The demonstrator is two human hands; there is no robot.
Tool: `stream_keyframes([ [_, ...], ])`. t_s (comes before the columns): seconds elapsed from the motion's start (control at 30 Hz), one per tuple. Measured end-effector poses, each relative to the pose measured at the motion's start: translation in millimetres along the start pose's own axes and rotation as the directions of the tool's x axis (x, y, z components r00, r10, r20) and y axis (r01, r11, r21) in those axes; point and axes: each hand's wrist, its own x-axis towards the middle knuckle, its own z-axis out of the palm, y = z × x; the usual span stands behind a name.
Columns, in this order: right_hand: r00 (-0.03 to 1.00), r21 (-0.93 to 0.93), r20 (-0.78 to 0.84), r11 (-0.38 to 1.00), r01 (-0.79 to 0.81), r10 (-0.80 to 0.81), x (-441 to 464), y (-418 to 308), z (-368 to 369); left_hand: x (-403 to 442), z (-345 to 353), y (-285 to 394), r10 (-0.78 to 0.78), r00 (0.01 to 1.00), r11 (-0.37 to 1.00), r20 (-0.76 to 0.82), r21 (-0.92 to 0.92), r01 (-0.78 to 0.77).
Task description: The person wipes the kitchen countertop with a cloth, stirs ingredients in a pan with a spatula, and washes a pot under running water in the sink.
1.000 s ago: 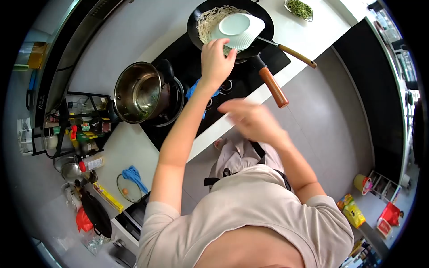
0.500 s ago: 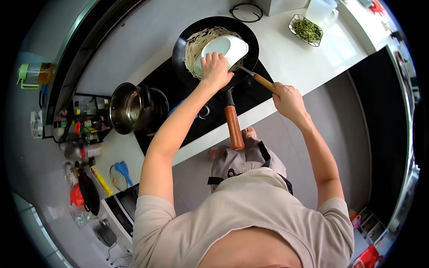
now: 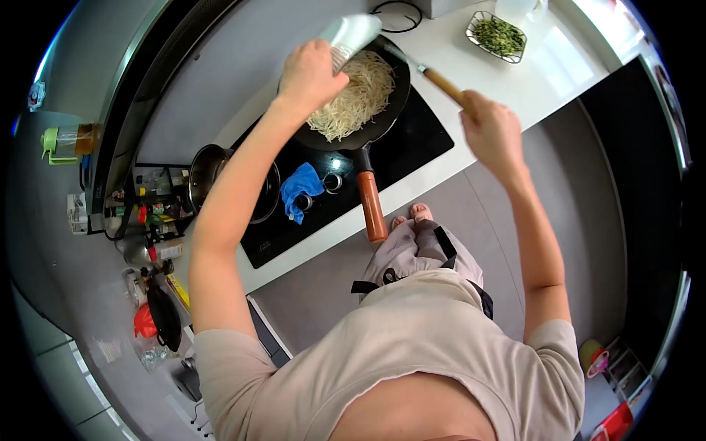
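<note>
My left hand (image 3: 310, 79) grips a pale green-white bowl (image 3: 353, 33), tilted above the far left part of a black wok (image 3: 401, 84). Pale shredded strands (image 3: 355, 99) lie in the wok. A wooden-handled utensil (image 3: 443, 84) is in the closed fingers of my right hand (image 3: 491, 132), and its metal end reaches over the wok's right rim. The wok's orange-brown handle (image 3: 371, 206) points toward my body, with neither hand on it.
The black stove (image 3: 423, 132) carries a blue cloth (image 3: 300, 189) beside its knobs. At its left is a metal pot (image 3: 204, 173), partly behind my left arm. A basket of green leaves (image 3: 498, 37) sits on the white counter (image 3: 515, 92). Spice bottles (image 3: 154, 213) stand farther left.
My right hand has taken hold of the wooden-handled utensil and raised it. My left hand has lifted the bowl off the strands, up and to the left, uncovering more of them.
</note>
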Motion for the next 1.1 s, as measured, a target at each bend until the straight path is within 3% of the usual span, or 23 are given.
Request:
stream_keyframes([
  [0.07,0.994,0.005,-0.106,1.0,0.026,-0.026,2.9,9.2,-35.7,13.7,-26.0,13.2,-0.12,0.993,0.971,0.006,-0.21,0.119],
  [0.1,0.997,0.003,-0.069,1.0,-0.017,0.017,3.4,8.5,-55.4,18.4,-37.7,22.2,-0.195,0.981,0.926,0.005,-0.329,0.186],
  [0.13,0.999,-0.041,-0.051,0.999,-0.013,0.011,5.5,8.5,-72.4,28.0,-35.9,21.3,-0.262,0.96,0.763,0.099,-0.588,0.269],
  [0.2,1.0,-0.117,0.0,0.993,-0.004,0.004,6.2,13.6,-97.0,53.1,-26.4,20.0,-0.285,0.898,0.235,0.335,-0.884,0.405],
  [0.23,0.999,-0.157,-0.034,0.987,0.027,-0.033,9.6,26.7,-100.8,63.7,-22.2,27.3,-0.311,0.835,-0.029,0.454,-0.883,0.469],
  [0.33,0.999,-0.146,-0.025,0.988,-0.045,0.041,17.2,58.6,-125.9,74.6,7.1,79.0,-0.248,0.78,-0.508,0.575,-0.763,0.401],
  [0.4,0.997,-0.16,0.015,0.985,-0.069,0.072,20.1,92.4,-138.3,86.2,46.4,120.2,-0.164,0.801,-0.634,0.576,-0.684,0.362],
  [0.57,0.979,-0.153,0.126,0.978,-0.142,0.161,23.6,184.2,-118.7,98.3,171.0,206.2,-0.344,0.609,-0.655,0.715,-0.648,0.39],
  [0.6,0.972,-0.133,0.154,0.978,-0.159,0.178,19.0,200.4,-106.6,97.9,179.9,221.8,-0.409,0.561,-0.683,0.72,-0.649,0.334],
  [0.77,0.924,0.085,0.264,0.947,-0.31,0.278,9.8,246.2,-67.5,91.0,246.0,246.7,-0.599,0.341,-0.641,0.725,-0.689,0.338],
  [0.87,0.921,0.141,0.258,0.932,-0.335,0.292,6.5,263.3,-54.8,84.8,280.0,244.3,-0.551,0.303,-0.66,0.777,-0.628,0.412],
  [0.97,0.919,0.193,0.251,0.915,-0.354,0.303,7.5,269.3,-51.0,87.1,276.1,255.6,-0.61,0.274,-0.697,0.744,-0.667,0.261],
  [1.1,0.921,0.293,0.255,0.884,-0.365,0.296,10.1,268.0,-57.3,79.3,310.5,250.1,-0.57,0.375,-0.762,0.731,-0.641,0.091],
])
